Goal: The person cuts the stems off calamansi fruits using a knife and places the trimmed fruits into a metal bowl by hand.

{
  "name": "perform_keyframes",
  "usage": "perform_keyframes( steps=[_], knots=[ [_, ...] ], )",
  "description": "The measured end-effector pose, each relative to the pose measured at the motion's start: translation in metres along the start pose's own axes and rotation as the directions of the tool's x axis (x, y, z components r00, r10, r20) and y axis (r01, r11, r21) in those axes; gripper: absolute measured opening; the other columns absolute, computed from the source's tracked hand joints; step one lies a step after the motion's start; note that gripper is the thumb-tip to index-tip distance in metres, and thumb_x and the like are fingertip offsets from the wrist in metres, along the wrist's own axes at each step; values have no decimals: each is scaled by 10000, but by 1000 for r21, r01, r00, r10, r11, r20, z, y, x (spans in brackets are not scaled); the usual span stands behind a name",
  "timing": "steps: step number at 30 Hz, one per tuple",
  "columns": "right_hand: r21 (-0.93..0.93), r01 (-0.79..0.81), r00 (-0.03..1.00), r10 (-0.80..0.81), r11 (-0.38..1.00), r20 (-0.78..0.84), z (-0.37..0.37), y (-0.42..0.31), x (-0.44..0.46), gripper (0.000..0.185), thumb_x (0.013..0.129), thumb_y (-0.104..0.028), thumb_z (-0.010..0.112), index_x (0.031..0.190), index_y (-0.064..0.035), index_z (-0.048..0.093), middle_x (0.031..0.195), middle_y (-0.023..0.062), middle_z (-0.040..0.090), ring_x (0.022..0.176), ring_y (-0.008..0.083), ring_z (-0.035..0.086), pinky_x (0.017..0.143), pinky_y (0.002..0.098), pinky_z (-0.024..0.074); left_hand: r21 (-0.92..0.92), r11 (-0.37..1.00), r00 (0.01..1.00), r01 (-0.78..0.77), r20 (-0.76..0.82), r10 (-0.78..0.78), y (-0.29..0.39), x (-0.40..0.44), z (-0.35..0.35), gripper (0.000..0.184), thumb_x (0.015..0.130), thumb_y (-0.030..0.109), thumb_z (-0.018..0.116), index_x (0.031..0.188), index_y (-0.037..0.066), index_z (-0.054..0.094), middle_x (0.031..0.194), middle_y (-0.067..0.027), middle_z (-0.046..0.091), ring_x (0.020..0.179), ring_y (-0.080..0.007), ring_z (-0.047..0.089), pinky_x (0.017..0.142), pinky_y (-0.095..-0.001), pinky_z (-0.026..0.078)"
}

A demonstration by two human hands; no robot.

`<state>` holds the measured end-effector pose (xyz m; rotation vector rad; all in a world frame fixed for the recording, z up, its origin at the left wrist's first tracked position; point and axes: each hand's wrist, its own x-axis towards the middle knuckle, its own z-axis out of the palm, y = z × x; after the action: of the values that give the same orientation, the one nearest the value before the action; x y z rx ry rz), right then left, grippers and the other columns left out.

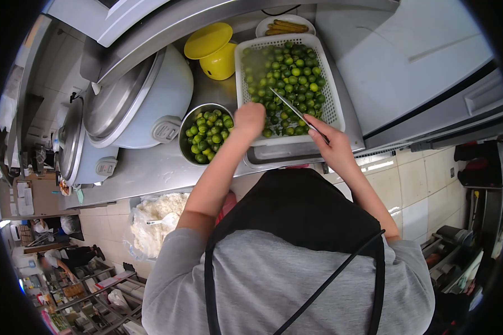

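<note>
Right hand point(332, 144) gripped knife point(288, 103) by handle, fingers wrapped round; blade slanted over green limes point(297, 72) in white perforated basket point(335, 106). Left hand point(249, 118) curled at basket's left edge; whether holding anything, could not tell. Steel bowl point(183, 144) of limes stood left.

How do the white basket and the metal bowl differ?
The white basket is roughly rectangular, while the metal bowl is round. The basket is clearly larger than the bowl. The basket's wall is full of small holes, while the bowl's visible wall looks solid and shiny. Both hold many small green fruits.
</note>
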<state>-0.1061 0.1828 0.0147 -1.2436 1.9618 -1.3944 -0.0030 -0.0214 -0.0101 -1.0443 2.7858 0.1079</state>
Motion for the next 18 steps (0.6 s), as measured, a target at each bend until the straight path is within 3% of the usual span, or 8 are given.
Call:
perform_keyframes(
  steps=[8, 9, 11, 12, 14, 15, 17, 18],
  knots=[
    [69, -6, 1000, 7, 998, -12, 1, -1, -2, 320, 883, -182, 535, 1195, -112, 543, 1104, 175, 593, 986, 303, 594, 818, 323, 463, 2, 977, 961, -215, 178, 211, 13, 29, 42, 183, 709, 49, 612, 882, 11, 656, 905, -159, 645, 879, -313, 626, 732, -367, 517],
    [71, -6, 1000, 8, 997, -21, 0, 0, -2, 320, 883, -182, 535, 1195, -112, 543, 1104, 175, 593, 986, 303, 594, 818, 323, 463, -322, 924, 971, -207, 46, 234, 4, 25, 38, 218, 693, 54, 637, 908, 13, 646, 888, -149, 646, 854, -291, 629, 731, -356, 510],
    [80, 11, 998, -6, 997, -57, -3, 2, -2, 321, 884, -174, 533, 1199, -110, 540, 1107, 173, 593, 1001, 289, 593, 821, 314, 461, -818, 545, 983, -184, -136, 127, -8, 17, 39, 272, 676, 42, 683, 942, 28, 626, 864, -105, 635, 791, -199, 622, 701, -301, 493],
    [79, 8, 998, -3, 997, -62, -4, 2, -2, 321, 884, -174, 533, 1199, -110, 540, 1107, 173, 593, 1001, 289, 593, 821, 314, 461, -818, 545, 982, -187, -136, 133, -10, 9, 34, 272, 676, 42, 683, 942, 28, 626, 864, -105, 635, 791, -199, 622, 701, -301, 493],
    [85, 35, 996, -27, 996, -87, -4, 0, -2, 320, 885, -164, 534, 1198, -100, 540, 1090, 164, 605, 890, 221, 624, 765, 282, 466, -993, 101, 998, -57, -54, 38, -10, -11, 14, 249, 750, 24, 644, 993, -5, 601, 939, -62, 600, 815, -155, 609, 732, -264, 490],
    [85, 35, 996, -29, 996, -79, -2, -1, -1, 320, 885, -164, 534, 1198, -100, 540, 1090, 164, 605, 890, 221, 624, 765, 282, 466, -994, 98, 998, -55, -52, 31, -10, -17, 9, 249, 750, 24, 644, 993, -5, 601, 939, -62, 600, 815, -155, 609, 732, -264, 490],
    [142, -24, 1000, 27, 990, -15, 2, -3, 0, 316, 885, -158, 535, 1193, -89, 542, 1055, 153, 622, 748, 149, 586, 696, 253, 457, -988, -157, 1000, -2, -4, 16, -12, -27, 1, 198, 809, -4, 594, 1008, 0, 594, 970, -74, 598, 833, -141, 605, 767, -268, 501],
    [142, -22, 1000, 24, 990, -8, 4, -7, 1, 316, 885, -158, 535, 1193, -89, 542, 1055, 153, 622, 748, 149, 586, 696, 253, 457, -987, -160, 1000, -3, -5, 9, -11, -29, -1, 198, 809, -4, 594, 1008, 0, 594, 970, -74, 598, 833, -141, 605, 767, -268, 501]
  ],
)
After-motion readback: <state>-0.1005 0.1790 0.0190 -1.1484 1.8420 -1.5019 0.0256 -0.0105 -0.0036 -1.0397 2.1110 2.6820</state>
